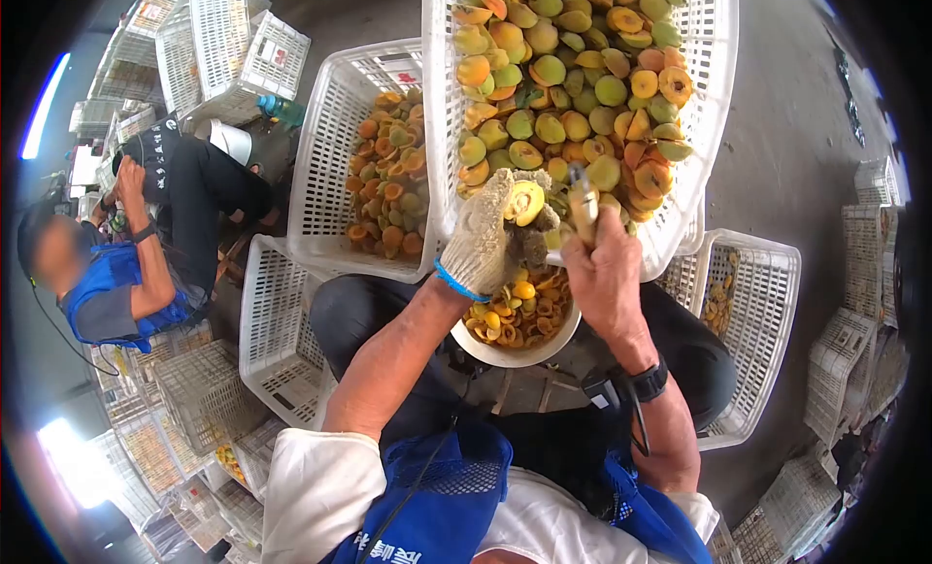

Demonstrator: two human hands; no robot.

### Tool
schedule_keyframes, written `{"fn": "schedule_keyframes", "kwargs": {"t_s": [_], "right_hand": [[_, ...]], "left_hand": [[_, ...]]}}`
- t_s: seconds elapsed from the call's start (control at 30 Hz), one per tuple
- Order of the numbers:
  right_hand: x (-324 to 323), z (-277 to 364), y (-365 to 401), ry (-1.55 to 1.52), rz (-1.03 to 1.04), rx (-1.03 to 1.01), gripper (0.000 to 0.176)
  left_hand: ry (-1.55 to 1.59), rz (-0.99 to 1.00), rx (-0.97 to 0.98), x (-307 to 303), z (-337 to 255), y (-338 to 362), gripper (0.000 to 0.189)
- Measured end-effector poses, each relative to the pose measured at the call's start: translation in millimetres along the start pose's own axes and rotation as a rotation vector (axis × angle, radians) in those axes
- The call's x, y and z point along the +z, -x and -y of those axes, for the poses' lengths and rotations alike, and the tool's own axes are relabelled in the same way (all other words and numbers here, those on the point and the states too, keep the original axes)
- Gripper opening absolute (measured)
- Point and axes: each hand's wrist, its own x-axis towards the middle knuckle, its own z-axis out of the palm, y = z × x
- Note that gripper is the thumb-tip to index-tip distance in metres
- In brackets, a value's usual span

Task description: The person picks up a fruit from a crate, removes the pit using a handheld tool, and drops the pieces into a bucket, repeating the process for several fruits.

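Observation:
My left hand [485, 229], in a soiled knit glove with a blue band at the wrist, is closed around a cut apricot half [525, 203], its inner face turned up. Close beside it, my bare right hand [604, 273] grips a small tool [583, 207] with a pale handle and a metal part; its working end is blurred. Both hands are over the near edge of a white plastic crate [716, 69] full of green and orange apricots [549, 71]. Below them, between my knees, a white bucket [485, 355] holds apricot pieces [515, 321].
To the left stands another white crate [309, 190] with apricot halves. White crates lie at my left knee [267, 316] and right knee [772, 321]. A person in a blue vest [121, 282] sits at the far left. Stacked crates [223, 49] line both sides.

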Motion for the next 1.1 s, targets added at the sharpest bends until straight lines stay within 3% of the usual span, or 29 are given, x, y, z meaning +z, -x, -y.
{"fn": "schedule_keyframes", "kwargs": {"t_s": [0.03,0.07,0.1,0.17,0.3,0.37,0.47,0.57,0.7,0.77,0.8,0.83,0.93,1.1], "right_hand": [[2.5,-1.8,4.0,0.082,0.035,-0.03,0.021],[5.2,-1.4,8.1,0.112,0.07,-0.032,0.02],[5.5,-0.9,9.8,0.117,0.071,-0.029,0.02],[6.6,0.2,11.2,0.285,0.116,-0.058,0.022],[8.7,6.2,11.3,0.374,0.206,0.031,0.028],[12.5,4.2,12.5,0.389,0.186,0.036,0.027],[13.7,4.3,13.4,0.424,0.176,0.044,0.026],[14.0,6.4,12.3,0.434,0.207,0.046,0.024],[14.1,2.7,11.9,0.399,0.228,-0.018,0.021],[13.0,4.6,12.2,0.409,0.237,-0.02,0.02],[11.9,5.6,12.7,0.421,0.247,-0.027,0.02],[10.7,6.0,13.2,0.42,0.247,-0.026,0.02],[7.2,3.7,17.2,0.39,0.267,-0.069,0.02],[-1.0,-2.7,16.4,0.212,0.356,-0.011,0.024]], "left_hand": [[-0.408,-0.106,0.125,3.1,0.2,-2.2,0.046],[-0.075,-0.037,0.205,10.4,2.6,2.6,0.049],[-0.071,-0.035,0.202,12.4,0.6,1.9,0.049],[0.188,-0.107,-0.031,11.8,-1.4,-0.1,0.048],[0.246,-0.01,-0.005,8.6,4.4,0.8,0.042],[-0.182,-0.008,0.22,8.1,9.1,0.4,0.039],[-0.415,-0.105,0.286,7.1,22.4,-3.5,0.038],[-0.339,-0.098,0.315,16.5,9.1,1.8,0.035],[-0.236,-0.144,0.177,13.5,9.7,3.0,0.036],[-0.201,-0.131,0.222,14.4,5.4,1.1,0.036],[-0.427,-0.111,0.303,9.1,1.8,-4.2,0.034],[-0.427,-0.11,0.302,7.3,-1.0,-5.9,0.034],[-0.205,0.006,0.123,1.2,-6.9,-4.7,0.037],[-0.258,0.073,0.089,-5.0,-10.7,-3.1,0.04]]}}
